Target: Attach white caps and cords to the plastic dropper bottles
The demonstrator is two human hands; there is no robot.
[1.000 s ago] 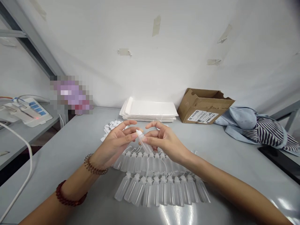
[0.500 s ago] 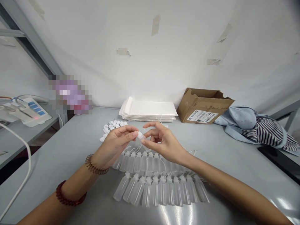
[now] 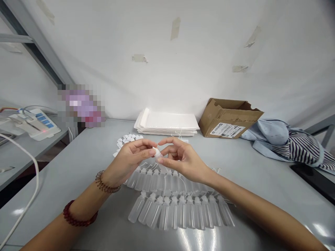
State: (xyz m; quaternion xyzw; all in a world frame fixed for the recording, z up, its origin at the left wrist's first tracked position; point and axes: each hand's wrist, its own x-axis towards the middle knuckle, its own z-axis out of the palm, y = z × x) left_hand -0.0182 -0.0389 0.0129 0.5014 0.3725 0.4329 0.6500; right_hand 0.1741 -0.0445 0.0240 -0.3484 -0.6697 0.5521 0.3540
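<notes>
Between my two hands is a small white cap (image 3: 156, 152) on the neck of a translucent bottle, whose body is mostly hidden. My left hand (image 3: 134, 157) pinches the cap between thumb and fingers. From the right, my right hand (image 3: 183, 158) closes thumb and fingertips on the bottle's neck. Below them, clear plastic bottles (image 3: 173, 212) lie side by side in a front row, with a second row (image 3: 154, 180) behind, thin white straps among them. A pile of white caps (image 3: 128, 138) sits behind my left hand.
A stack of white envelopes or boards (image 3: 170, 122) lies by the wall. Right of it stands an open cardboard box (image 3: 230, 118), then blue and striped cloth (image 3: 295, 143) and a black phone (image 3: 314, 181). A power strip (image 3: 42, 123) with cables is at the left.
My right hand's fingers have closed in slightly towards the cap and my left hand. The cap's angle has changed a little. The whole view has shifted slightly.
</notes>
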